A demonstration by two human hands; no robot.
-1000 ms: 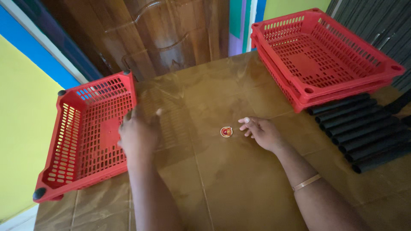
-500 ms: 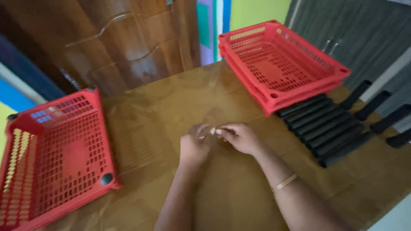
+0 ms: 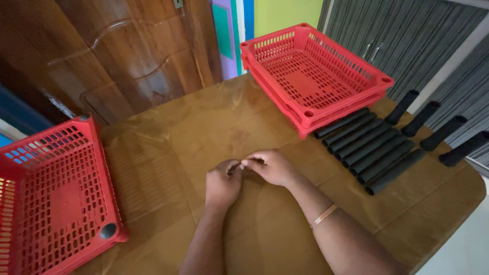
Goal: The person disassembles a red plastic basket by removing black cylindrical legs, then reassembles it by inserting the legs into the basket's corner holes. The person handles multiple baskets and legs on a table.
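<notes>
You see perforated glossy red plastic trays (image 3: 316, 76), matt black tubes (image 3: 374, 147), a smooth brown table covering (image 3: 168, 147) with soft sheen, and polished wooden doors (image 3: 117, 51)

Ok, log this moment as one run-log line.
left hand: fingertips meeting right | right hand: fingertips meeting left, contents hidden | table: red trays, black tubes

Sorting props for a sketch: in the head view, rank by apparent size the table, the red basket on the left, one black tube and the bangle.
1. table
2. red basket, though nearness enlarges it
3. black tube
4. bangle
</notes>
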